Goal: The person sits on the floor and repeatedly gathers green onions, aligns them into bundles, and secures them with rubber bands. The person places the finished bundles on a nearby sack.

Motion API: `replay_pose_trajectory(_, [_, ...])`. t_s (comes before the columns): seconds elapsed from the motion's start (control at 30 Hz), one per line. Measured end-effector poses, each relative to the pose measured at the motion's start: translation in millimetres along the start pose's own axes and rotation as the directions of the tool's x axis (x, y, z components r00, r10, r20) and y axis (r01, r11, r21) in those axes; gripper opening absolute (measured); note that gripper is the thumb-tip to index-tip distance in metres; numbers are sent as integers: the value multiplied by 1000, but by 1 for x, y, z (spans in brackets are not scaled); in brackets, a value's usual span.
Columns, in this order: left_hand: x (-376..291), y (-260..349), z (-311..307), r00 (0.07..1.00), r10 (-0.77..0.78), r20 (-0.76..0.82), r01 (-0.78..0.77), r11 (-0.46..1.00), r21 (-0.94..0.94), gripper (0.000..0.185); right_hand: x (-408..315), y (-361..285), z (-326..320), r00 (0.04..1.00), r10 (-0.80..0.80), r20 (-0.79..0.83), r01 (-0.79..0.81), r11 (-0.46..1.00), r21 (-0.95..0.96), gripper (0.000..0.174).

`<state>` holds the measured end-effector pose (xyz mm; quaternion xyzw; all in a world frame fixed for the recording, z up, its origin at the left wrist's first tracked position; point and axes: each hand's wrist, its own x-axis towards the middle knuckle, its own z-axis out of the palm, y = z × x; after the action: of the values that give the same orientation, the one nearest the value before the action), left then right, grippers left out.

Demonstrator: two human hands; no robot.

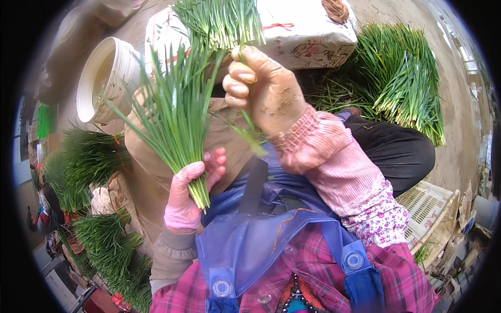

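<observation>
My left hand [188, 184], in a thin pinkish glove, grips a bunch of green chives [178, 113] near its pale cut ends. The leaves fan up and to the left, a little blurred. Raised right of the bunch is my right hand [270, 86], its glove smeared with soil. Its thumb and forefinger pinch a thin green chive leaf [242, 54]. Below that hand, loose leaf scraps [250, 137] appear blurred over my lap. Just beyond the fingertips, a row of trimmed chives [223, 23] lies on a white wrapped block [309, 45].
A white bucket [113, 80] stands tipped toward me at left. Tied chive bundles [94, 156] and more chives [107, 242] lie along the left side. A large chive pile [403, 74] rests on the floor at right, with a plastic crate [424, 211] nearer me. Brown twine [335, 11] sits on the block.
</observation>
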<state>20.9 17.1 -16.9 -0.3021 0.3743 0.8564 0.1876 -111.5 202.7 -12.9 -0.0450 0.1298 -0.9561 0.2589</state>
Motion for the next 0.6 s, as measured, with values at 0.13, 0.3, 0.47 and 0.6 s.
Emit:
replay_pose_trajectory(0.13, [-3,-5,0,975,-195,109,206,973,-103,29,5,32,6,990,100,-99,-90,990,106,17])
replay_pose_trajectory(0.3, [-2,-11,-7,978,-155,137,188,942,-277,44,-21,57,17,955,297,-8,-289,923,-252,14])
replay_pose_trajectory(0.47, [-4,-16,-19,989,-21,148,52,977,-208,51,-46,50,10,856,506,109,-275,623,-732,16])
replay_pose_trajectory(0.6, [-6,-17,-17,997,3,73,-2,1000,-6,30,-66,19,4,822,559,108,-222,489,-843,19])
